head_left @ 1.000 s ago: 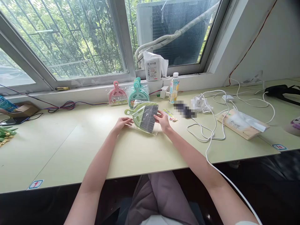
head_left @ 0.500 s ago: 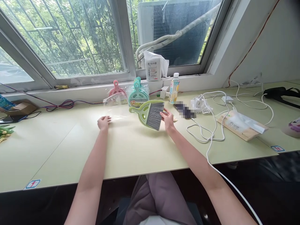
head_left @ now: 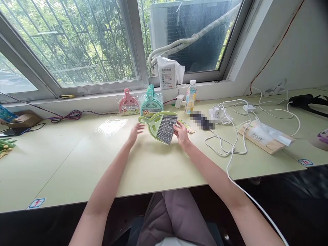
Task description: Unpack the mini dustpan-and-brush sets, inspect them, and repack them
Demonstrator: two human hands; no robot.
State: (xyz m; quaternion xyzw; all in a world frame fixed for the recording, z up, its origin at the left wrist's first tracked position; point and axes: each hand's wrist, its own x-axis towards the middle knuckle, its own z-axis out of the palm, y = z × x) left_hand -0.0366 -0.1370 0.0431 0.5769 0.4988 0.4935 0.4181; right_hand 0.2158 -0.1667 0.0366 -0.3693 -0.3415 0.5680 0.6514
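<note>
Green dustpan-and-brush set [head_left: 160, 127]: in the right hand's pinch, extending leftward; probably light, stiff plastic with soft bristles.
Right hand [head_left: 181, 134]: thumb and fingers hold the bristle end.
Left hand [head_left: 134, 134]: holds nothing, fingers spread.
Handle [head_left: 144, 119]: beside left fingers; seems the firmest hold.
Clear wrapper [head_left: 111, 127]: left of the grip.

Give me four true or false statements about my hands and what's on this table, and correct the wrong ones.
1. The right hand holds the green dustpan-and-brush set at its bristle end. True.
2. The left hand holds the clear plastic wrapper. False: the wrapper lies on the table, left of the left hand.
3. The pink dustpan set stands left of the teal dustpan sets. True.
4. The drink bottle has no cap. False: a white cap is on the bottle.
</note>
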